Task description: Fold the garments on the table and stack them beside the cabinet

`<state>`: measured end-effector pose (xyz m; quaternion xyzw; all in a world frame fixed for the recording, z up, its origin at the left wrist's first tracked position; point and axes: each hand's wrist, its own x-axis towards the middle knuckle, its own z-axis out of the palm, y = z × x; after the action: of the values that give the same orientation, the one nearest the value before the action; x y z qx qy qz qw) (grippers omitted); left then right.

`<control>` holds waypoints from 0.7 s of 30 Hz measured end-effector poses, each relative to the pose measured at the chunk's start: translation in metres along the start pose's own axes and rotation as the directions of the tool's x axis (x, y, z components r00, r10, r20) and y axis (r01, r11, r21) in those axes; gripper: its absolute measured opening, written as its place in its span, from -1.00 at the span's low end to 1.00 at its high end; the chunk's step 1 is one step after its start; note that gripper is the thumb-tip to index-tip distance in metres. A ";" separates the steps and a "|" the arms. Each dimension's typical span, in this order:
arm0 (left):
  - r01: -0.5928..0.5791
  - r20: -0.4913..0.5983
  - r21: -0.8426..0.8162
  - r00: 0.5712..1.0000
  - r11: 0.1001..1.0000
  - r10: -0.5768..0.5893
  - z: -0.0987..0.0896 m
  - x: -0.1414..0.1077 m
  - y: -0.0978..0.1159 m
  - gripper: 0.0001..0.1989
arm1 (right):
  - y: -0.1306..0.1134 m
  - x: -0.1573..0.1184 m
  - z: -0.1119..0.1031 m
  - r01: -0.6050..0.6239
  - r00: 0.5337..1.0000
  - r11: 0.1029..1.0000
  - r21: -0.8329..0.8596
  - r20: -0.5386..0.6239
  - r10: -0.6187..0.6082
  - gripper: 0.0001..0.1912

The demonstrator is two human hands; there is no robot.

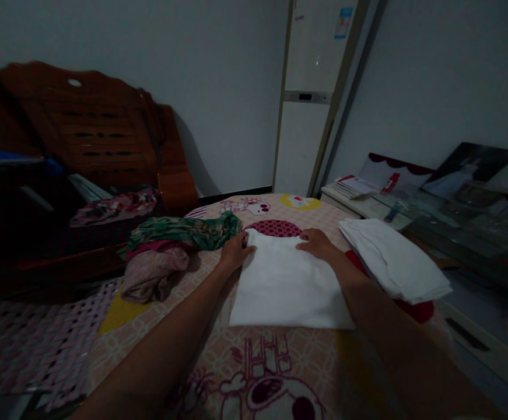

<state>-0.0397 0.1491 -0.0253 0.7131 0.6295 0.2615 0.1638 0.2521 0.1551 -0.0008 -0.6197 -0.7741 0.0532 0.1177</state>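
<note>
Left hand: pinching flat white cloth, far-left corner!
Right hand: pinching far-right corner!
Cloth: likely light, floppy; corners suit.

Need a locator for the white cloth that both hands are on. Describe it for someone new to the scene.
Start at the table with the pink patterned cover, below the tall white cabinet unit. The white cloth lies flat at its middle, its far corners held by the left hand and right hand. The other white cloth, to the right, is untouched.
</note>
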 end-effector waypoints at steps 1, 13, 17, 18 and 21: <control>0.002 -0.006 -0.012 1.000 1.000 -0.002 0.000 0.000 0.000 -0.49 | -0.001 0.003 -0.002 -0.011 1.000 1.000 0.016 0.009 0.011 -0.70; -0.116 -0.044 -0.154 0.993 0.981 0.111 0.001 -0.006 0.009 -0.41 | -0.008 0.002 0.002 0.009 1.000 1.000 0.011 -0.008 -0.009 -0.69; -0.115 -0.126 -0.177 0.988 0.977 0.094 -0.002 -0.008 0.010 -0.44 | -0.008 0.005 -0.004 0.052 0.999 0.995 0.081 -0.003 -0.052 -0.71; -0.112 -0.145 -0.186 0.986 0.976 0.085 -0.003 -0.008 0.009 -0.44 | -0.009 0.006 -0.005 0.071 0.997 0.992 0.100 -0.011 -0.070 -0.72; -0.077 -0.133 -0.171 0.990 0.982 0.054 -0.002 -0.007 0.006 -0.46 | -0.011 0.008 -0.003 0.089 0.996 0.992 0.095 -0.029 -0.086 -0.74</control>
<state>-0.0363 0.1414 -0.0210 0.6981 0.5892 0.3663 0.1768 0.2406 0.1598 0.0055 -0.5794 -0.7956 0.0772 0.1592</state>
